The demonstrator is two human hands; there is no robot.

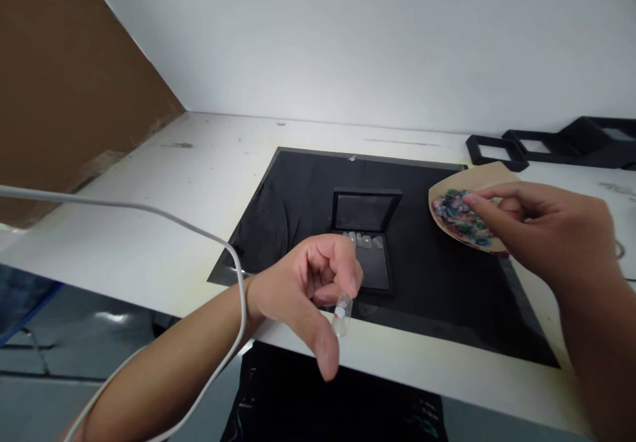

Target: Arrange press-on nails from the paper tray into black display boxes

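Observation:
Between thumb and index finger, my left hand (308,276) holds a small clear false nail (342,317) with white and red marks on it, above the table's front edge. Just behind that hand lies an open black case (376,273), its lid raised, with several clear nail tips (366,241) in a row inside. My right hand (556,226) is over a tan paper tray (479,177). Its fingertips pinch at the pile of colourful small flakes (460,218) there; whether a flake is between them is hidden.
A black mat (298,193) lies under the case and tray on the white table (199,164). Black frames (534,147) stand at the back right. A white cable (149,208) crosses over my left forearm. A brown panel (64,84) borders the left side.

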